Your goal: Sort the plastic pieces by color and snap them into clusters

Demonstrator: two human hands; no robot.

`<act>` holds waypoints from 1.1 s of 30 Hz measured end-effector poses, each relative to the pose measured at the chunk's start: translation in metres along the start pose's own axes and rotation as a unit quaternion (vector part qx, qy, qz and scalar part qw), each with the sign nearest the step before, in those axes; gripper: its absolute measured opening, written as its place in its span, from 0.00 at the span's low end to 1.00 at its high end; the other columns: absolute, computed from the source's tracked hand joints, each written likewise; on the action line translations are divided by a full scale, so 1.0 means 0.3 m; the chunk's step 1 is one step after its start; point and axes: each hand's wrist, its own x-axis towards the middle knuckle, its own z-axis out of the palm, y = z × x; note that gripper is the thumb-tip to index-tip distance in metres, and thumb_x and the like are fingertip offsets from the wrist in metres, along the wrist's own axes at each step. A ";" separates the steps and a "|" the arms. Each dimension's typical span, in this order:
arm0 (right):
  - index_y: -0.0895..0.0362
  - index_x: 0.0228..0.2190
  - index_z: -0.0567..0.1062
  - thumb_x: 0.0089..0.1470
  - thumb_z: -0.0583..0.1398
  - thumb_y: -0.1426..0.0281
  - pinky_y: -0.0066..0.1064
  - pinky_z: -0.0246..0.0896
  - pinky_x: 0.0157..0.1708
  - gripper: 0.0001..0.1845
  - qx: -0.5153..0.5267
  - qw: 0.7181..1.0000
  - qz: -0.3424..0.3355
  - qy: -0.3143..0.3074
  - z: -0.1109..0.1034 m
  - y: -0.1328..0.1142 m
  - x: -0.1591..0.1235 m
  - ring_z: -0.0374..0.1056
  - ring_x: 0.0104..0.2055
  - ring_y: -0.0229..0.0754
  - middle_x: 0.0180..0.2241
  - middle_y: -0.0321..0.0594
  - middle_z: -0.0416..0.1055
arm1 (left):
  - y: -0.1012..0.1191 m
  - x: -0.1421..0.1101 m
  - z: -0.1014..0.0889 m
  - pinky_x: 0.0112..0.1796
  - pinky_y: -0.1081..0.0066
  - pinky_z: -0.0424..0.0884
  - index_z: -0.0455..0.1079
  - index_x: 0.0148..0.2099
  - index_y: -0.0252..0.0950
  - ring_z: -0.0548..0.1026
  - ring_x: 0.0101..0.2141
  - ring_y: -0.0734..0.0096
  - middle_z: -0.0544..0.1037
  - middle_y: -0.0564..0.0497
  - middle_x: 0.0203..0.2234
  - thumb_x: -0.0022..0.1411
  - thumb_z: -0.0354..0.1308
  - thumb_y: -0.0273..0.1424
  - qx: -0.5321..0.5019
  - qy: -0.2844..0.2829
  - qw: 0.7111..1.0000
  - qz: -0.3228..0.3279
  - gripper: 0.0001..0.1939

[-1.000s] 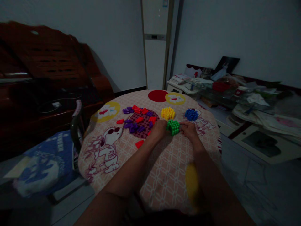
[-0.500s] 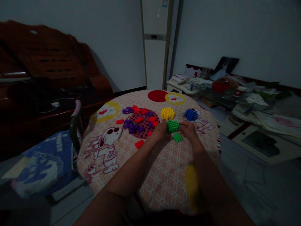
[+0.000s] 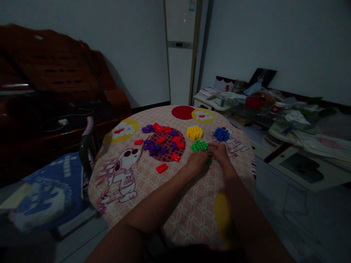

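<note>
A compact cluster of green plastic pieces [image 3: 199, 145] with knobbly tops stands upright on the round table. Directly in front of it is my left hand [image 3: 197, 163], its fingers closed around a loose green piece [image 3: 209, 160] that shows only in part. At the cluster's right side, my right hand [image 3: 220, 152] has curled fingers, the index fingertip against the cluster's edge. Behind stands a yellow cluster [image 3: 194, 133], and a blue cluster [image 3: 221, 134] is to the right. Red pieces [image 3: 161, 168] and purple pieces [image 3: 152, 148] lie scattered on the left.
A patterned cloth [image 3: 186, 204] covers the round table. A chair with a blue cushion [image 3: 55, 186] stands at the left, before a wooden sofa [image 3: 52, 69]. On the right, a low cabinet [image 3: 296, 164] carries papers and clutter. A tall white unit [image 3: 179, 73] stands behind.
My left hand has moved from the green cluster's left side to its front, over the loose green piece. A red piece it had partly covered now shows. My right hand has barely moved.
</note>
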 end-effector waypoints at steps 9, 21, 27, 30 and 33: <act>0.63 0.40 0.80 0.38 0.58 0.69 0.23 0.53 0.15 0.25 0.012 1.000 0.014 -0.007 0.001 0.003 0.002 0.60 0.15 0.34 0.15 0.31 0.68 | -0.002 0.001 -0.056 0.40 0.64 0.71 0.72 0.48 0.32 0.76 0.40 0.58 0.77 0.39 0.42 0.70 0.48 0.32 0.009 0.027 0.999 -0.045 0.14; 0.63 0.42 0.81 0.40 0.56 0.68 0.23 0.52 0.14 0.26 -0.022 1.000 0.003 -0.002 0.001 0.020 0.010 0.58 0.13 0.34 0.13 0.31 0.66 | -0.014 0.005 -0.031 0.36 0.69 0.70 0.60 0.56 0.38 0.72 0.49 0.58 0.68 0.43 0.51 0.66 0.55 0.30 0.025 0.100 0.993 -0.052 0.17; 0.63 0.40 0.81 0.40 0.58 0.67 0.22 0.52 0.14 0.25 -0.003 1.000 0.007 0.000 0.005 0.015 0.001 0.61 0.15 0.34 0.17 0.34 0.70 | -0.029 0.024 -0.010 0.39 0.67 0.71 0.60 0.55 0.40 0.73 0.48 0.59 0.67 0.43 0.50 0.69 0.52 0.33 0.013 0.094 0.993 -0.070 0.14; 0.63 0.40 0.80 0.40 0.59 0.67 0.22 0.53 0.14 0.24 0.011 1.000 0.012 0.005 0.005 0.017 -0.002 0.63 0.17 0.34 0.20 0.36 0.73 | -0.036 0.021 -0.006 0.39 0.67 0.71 0.60 0.55 0.40 0.74 0.47 0.59 0.67 0.43 0.50 0.68 0.53 0.34 0.004 0.100 0.992 -0.072 0.14; 0.63 0.41 0.80 0.40 0.60 0.67 0.23 0.52 0.14 0.24 0.010 1.000 0.018 0.003 0.004 0.024 0.002 0.62 0.15 0.34 0.17 0.35 0.71 | -0.043 0.016 -0.003 0.37 0.67 0.71 0.60 0.55 0.40 0.74 0.45 0.60 0.67 0.44 0.50 0.65 0.57 0.37 -0.018 0.115 0.991 -0.059 0.18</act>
